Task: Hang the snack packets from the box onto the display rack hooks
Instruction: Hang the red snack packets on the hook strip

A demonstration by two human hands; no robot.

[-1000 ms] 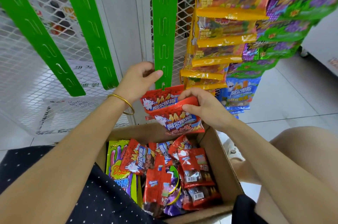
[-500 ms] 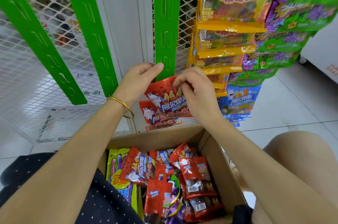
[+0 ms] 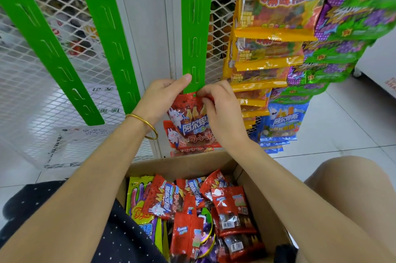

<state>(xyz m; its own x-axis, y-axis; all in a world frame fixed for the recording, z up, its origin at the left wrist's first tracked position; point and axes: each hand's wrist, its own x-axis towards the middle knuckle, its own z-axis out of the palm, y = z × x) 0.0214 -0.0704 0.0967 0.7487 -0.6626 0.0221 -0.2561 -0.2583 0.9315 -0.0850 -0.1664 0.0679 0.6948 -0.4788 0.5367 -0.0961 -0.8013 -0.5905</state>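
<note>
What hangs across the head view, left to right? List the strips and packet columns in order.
Left green strip → middle green strip → right green strip → yellow packets → purple-and-green packets.

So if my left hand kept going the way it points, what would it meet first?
The middle green strip: the left hand points up and rightward, and its thumb seems to pinch the strip's lower end, though depth is unclear.
</note>
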